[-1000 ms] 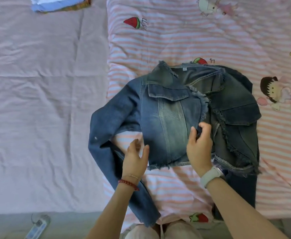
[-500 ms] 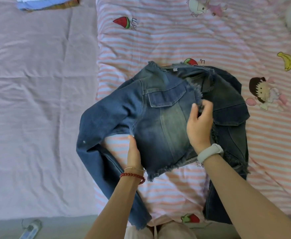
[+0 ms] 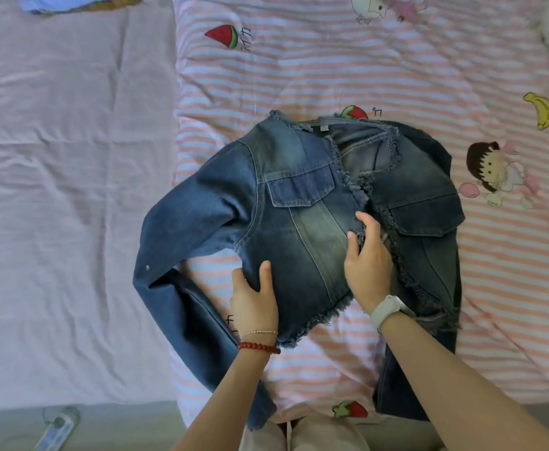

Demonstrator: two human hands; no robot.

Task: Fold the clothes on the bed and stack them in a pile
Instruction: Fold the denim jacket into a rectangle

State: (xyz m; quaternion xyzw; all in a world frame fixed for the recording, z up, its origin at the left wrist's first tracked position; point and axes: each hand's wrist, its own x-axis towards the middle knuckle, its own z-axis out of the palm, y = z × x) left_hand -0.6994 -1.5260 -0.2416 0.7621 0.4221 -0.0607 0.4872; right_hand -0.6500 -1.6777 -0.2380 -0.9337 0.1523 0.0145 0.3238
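Observation:
A blue denim jacket [image 3: 302,219] with frayed edges lies front-up on the striped quilt [image 3: 331,66], collar toward the far side. Its left sleeve [image 3: 182,288] bends down toward the bed's near edge. The right sleeve runs down under my right forearm. My left hand [image 3: 255,299] grips the side edge of the left front panel, thumb on top of the cloth. My right hand [image 3: 369,262] holds the frayed centre edge of that same panel, fingers curled on it. The right front panel [image 3: 426,222] lies flat beside it.
A folded pile of clothes [image 3: 81,1] sits at the far left on the pink sheet [image 3: 55,190], partly cut off by the frame. A power strip [image 3: 55,428] lies on the floor below the bed's edge. My knees touch the near edge.
Both hands carried the left front panel up and inward; my right hand slid from near the hem up along the frayed centre edge. The panel now lies flatter.

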